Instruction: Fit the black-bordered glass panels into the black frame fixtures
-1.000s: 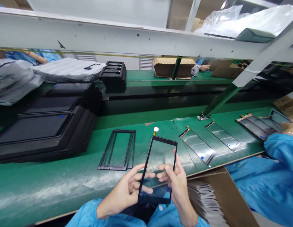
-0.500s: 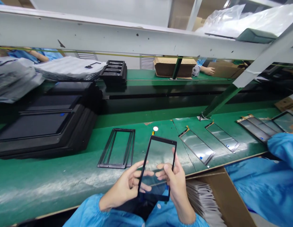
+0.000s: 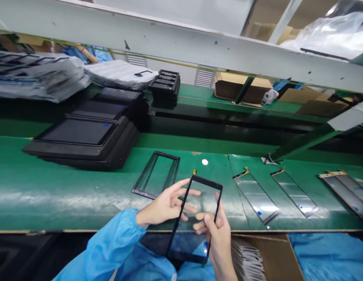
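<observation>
A clear tablet touchscreen panel [image 3: 196, 222] with a black border is held tilted up in front of me, a short yellow ribbon tab at its top. My right hand [image 3: 218, 230] grips its right edge, thumb in front and fingers behind, visible through the glass. At the left edge is my left hand [image 3: 172, 203], its fingers reaching behind the glass and the index near the upper left corner. Just beyond, thin black tablet frames [image 3: 143, 193] lie overlapped on the green bench [image 3: 90, 195].
Left stands a stack of black trays with dark screens [image 3: 79, 130]. More touch panels [image 3: 256, 197] lie to the right. Below the bench edge, an open carton [image 3: 275, 253] holds white sheets. A slanted post [image 3: 310, 140] rises at right; a white shelf beam [image 3: 181, 37] crosses above.
My left hand has slid up along the panel's left edge, its fingers straighter. My right hand keeps its grip. The view has turned left, so bench items appear farther right.
</observation>
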`<state>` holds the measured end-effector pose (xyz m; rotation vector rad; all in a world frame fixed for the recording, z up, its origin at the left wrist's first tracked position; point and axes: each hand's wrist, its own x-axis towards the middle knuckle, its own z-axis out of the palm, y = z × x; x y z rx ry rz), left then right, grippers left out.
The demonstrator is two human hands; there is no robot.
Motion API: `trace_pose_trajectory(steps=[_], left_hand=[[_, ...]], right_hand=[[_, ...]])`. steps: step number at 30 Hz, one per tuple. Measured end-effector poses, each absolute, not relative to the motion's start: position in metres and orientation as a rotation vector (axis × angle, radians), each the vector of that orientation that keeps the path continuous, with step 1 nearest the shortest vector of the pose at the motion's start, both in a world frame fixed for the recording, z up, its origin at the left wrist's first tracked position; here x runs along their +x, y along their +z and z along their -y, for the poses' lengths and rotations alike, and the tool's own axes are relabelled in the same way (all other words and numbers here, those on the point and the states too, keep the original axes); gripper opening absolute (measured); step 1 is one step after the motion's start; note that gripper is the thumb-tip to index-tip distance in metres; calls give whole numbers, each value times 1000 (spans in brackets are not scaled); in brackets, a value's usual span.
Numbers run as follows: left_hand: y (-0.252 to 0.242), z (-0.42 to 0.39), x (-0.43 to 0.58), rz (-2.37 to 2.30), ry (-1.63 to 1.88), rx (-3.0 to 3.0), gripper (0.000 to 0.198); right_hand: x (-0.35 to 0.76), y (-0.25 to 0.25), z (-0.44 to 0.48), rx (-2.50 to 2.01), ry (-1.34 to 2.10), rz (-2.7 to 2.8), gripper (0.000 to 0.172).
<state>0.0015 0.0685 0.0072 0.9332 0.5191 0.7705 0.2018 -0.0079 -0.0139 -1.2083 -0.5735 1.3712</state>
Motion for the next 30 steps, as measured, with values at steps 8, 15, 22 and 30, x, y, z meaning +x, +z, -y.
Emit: trace_pose_trajectory(steps=[8,15,22,30], left_hand=[[13,-69,6,-775,821,864,59],[9,-42,2,-996,996,852,61],[42,-39,-8,-1046,1022,920,59],[64,-26,2,-1070,1021,999,46]], right_hand=[[196,-11,1,-1220,1330,543,110],[197,-5,-11,-1056,1338,322,97],[201,-21,21,-1097,1422,359,68],[199,-15,34,-1116,1335,233,55]])
